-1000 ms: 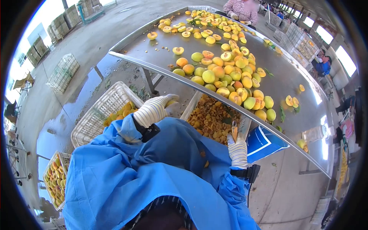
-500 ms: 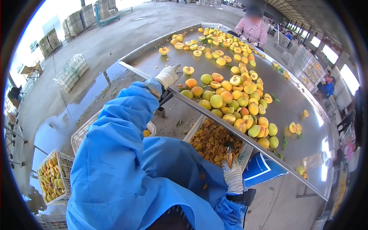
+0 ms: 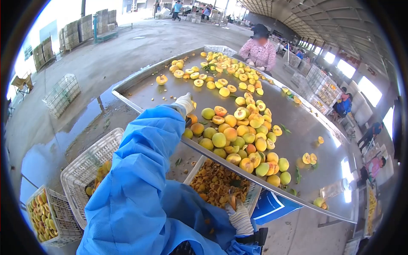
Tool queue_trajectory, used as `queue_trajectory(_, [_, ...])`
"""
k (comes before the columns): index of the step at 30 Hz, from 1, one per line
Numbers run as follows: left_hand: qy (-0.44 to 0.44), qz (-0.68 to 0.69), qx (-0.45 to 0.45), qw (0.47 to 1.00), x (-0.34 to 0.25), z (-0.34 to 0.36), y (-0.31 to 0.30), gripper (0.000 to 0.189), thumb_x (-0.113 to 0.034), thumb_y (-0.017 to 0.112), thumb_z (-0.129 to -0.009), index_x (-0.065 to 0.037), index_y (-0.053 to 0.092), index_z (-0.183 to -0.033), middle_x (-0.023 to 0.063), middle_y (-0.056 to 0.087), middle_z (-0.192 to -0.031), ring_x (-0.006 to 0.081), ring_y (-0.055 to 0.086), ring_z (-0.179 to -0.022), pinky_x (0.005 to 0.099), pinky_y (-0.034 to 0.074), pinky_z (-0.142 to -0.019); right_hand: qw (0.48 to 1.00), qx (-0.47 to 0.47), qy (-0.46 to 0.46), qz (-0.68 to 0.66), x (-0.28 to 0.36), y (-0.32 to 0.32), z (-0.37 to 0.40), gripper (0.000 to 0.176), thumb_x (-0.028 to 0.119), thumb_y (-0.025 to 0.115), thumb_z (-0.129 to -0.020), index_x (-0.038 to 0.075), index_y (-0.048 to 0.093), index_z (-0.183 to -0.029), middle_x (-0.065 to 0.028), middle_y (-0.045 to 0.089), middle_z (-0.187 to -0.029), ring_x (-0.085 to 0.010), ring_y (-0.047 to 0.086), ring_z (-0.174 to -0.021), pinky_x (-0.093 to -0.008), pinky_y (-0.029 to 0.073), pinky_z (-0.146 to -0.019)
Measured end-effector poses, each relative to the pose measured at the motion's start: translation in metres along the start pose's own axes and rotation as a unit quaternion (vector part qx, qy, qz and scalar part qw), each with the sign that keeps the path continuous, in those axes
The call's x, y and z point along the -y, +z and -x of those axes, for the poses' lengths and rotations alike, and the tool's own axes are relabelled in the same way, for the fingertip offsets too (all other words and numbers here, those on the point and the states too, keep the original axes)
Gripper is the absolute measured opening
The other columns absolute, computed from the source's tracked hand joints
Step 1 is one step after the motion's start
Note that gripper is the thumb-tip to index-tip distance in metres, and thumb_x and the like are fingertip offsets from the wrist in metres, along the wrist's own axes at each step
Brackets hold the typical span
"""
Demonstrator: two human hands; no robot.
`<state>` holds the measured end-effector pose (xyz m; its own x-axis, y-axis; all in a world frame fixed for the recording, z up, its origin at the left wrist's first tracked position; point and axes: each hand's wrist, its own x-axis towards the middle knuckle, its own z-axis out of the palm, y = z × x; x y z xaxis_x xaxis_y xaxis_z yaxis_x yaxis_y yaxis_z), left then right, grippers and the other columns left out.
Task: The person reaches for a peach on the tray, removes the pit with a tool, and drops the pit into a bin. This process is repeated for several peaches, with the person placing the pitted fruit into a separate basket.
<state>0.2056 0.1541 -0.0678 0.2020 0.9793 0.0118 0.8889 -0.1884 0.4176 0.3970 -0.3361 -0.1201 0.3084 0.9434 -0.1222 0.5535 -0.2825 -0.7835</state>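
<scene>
My left hand point(image 3: 184, 105), in a striped white glove, reaches over the near rim of the metal table point(image 3: 293, 127). Its fingers are closed round a peach half point(image 3: 194, 104), which is partly hidden by the glove. Right beside it lies a pile of whole and cut peaches point(image 3: 231, 134). Low in the view, my right hand point(image 3: 240, 219), gloved too, grips a small tool with an orange-brown part point(image 3: 232, 200); its tip is hard to make out. That hand is by the front edge of a crate of peach scraps point(image 3: 219, 182), under the table edge.
White crates holding peaches point(image 3: 54, 216) point(image 3: 91, 163) stand at the lower left. Another crate point(image 3: 61, 94) is on the wet floor. A person in a pink patterned top point(image 3: 259, 54) is at the table's far side. A blue bag point(image 3: 272, 207) hangs below the near rim.
My left hand has moved right onto the peach half, and its fingers have closed round it. My right hand still grips the tool by the scrap crate. The camera view has shifted.
</scene>
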Motion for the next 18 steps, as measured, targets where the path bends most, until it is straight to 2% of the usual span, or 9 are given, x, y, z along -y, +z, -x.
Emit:
queue_trajectory(2, [0.020,0.305,-0.020,0.952,0.014,-0.004,0.006,0.052,-0.017,0.071,-0.080,-0.009,0.054,-0.129,0.0124,0.065,-0.112,0.0272,0.065,-0.101,0.0379,0.053,-0.088,1.000,-0.004,-0.007,-0.005,-0.008,0.004,0.001,0.048,0.044,0.061,-0.090,-0.001,0.055,-0.105,-0.0214,0.061,-0.074,-0.0390,0.061,-0.069,-0.0443,0.047,-0.063])
queue_trajectory(4, [0.073,0.569,0.059,0.817,-0.008,0.068,-0.036,0.046,-0.004,0.067,-0.083,-0.007,0.056,-0.127,0.0092,0.065,-0.108,0.0239,0.065,-0.098,0.0352,0.054,-0.086,0.999,-0.017,-0.034,-0.026,-0.022,0.011,-0.003,0.047,0.044,0.061,-0.091,-0.001,0.054,-0.104,-0.0196,0.059,-0.072,-0.0370,0.059,-0.066,-0.0434,0.047,-0.062])
queue_trajectory(5, [0.088,0.657,0.117,0.740,-0.017,0.111,-0.051,0.043,0.003,0.065,-0.084,-0.007,0.057,-0.126,0.0076,0.064,-0.106,0.0222,0.065,-0.096,0.0339,0.055,-0.085,0.997,-0.026,-0.056,-0.044,-0.032,0.016,-0.006,0.046,0.043,0.061,-0.091,-0.001,0.054,-0.104,-0.0189,0.059,-0.071,-0.0361,0.059,-0.064,-0.0429,0.046,-0.061])
queue_trajectory(6, [0.076,0.729,0.202,0.649,-0.024,0.146,-0.057,0.051,0.001,0.069,-0.083,-0.005,0.054,-0.131,0.0073,0.064,-0.110,0.0207,0.066,-0.098,0.0322,0.056,-0.086,0.995,-0.034,-0.063,-0.071,-0.030,0.018,-0.001,0.045,0.042,0.061,-0.092,0.000,0.053,-0.103,-0.0184,0.058,-0.070,-0.0353,0.058,-0.063,-0.0425,0.046,-0.060])
queue_trajectory(9, [0.057,0.788,0.293,0.539,-0.047,0.242,-0.032,0.040,-0.004,0.075,-0.081,-0.007,0.058,-0.117,0.0080,0.064,-0.112,0.0231,0.066,-0.099,0.0396,0.056,-0.091,0.986,-0.054,-0.055,-0.151,0.007,0.019,0.010,0.040,0.038,0.060,-0.093,0.000,0.052,-0.103,-0.0177,0.056,-0.069,-0.0331,0.056,-0.061,-0.0415,0.045,-0.058])
queue_trajectory(13, [-0.076,0.810,0.347,0.466,-0.065,0.328,0.023,0.038,-0.034,0.072,-0.086,-0.010,0.059,-0.113,0.0079,0.067,-0.104,0.0240,0.066,-0.098,0.0419,0.056,-0.087,0.981,-0.099,-0.115,-0.125,0.041,0.023,0.024,0.033,0.034,0.056,-0.097,0.001,0.052,-0.103,-0.0179,0.055,-0.068,-0.0336,0.055,-0.059,-0.0422,0.043,-0.055])
queue_trajectory(14, [-0.081,0.820,0.350,0.446,-0.069,0.336,0.038,0.042,-0.042,0.070,-0.087,-0.011,0.059,-0.113,0.0080,0.067,-0.102,0.0237,0.066,-0.099,0.0414,0.056,-0.086,0.983,-0.087,-0.103,-0.128,0.059,0.018,0.031,0.032,0.034,0.056,-0.097,0.002,0.051,-0.099,-0.0196,0.055,-0.068,-0.0394,0.056,-0.061,-0.0447,0.043,-0.055])
queue_trajectory(16, [-0.074,0.817,0.296,0.489,-0.078,0.350,0.057,0.042,-0.045,0.067,-0.089,-0.011,0.058,-0.112,0.0091,0.066,-0.103,0.0227,0.066,-0.095,0.0407,0.056,-0.083,0.986,-0.106,-0.117,-0.060,0.052,0.022,0.034,0.035,0.038,0.054,-0.097,0.003,0.050,-0.095,-0.0230,0.057,-0.068,-0.0450,0.057,-0.064,-0.0482,0.043,-0.055])
queue_trajectory(18, [-0.056,0.808,0.310,0.498,-0.082,0.360,0.056,0.040,-0.043,0.066,-0.090,-0.011,0.058,-0.111,0.0094,0.066,-0.103,0.0223,0.065,-0.093,0.0405,0.056,-0.081,0.988,-0.103,-0.110,-0.020,0.044,0.027,0.035,0.037,0.040,0.054,-0.097,0.003,0.050,-0.094,-0.0245,0.057,-0.067,-0.0463,0.057,-0.064,-0.0501,0.042,-0.055])
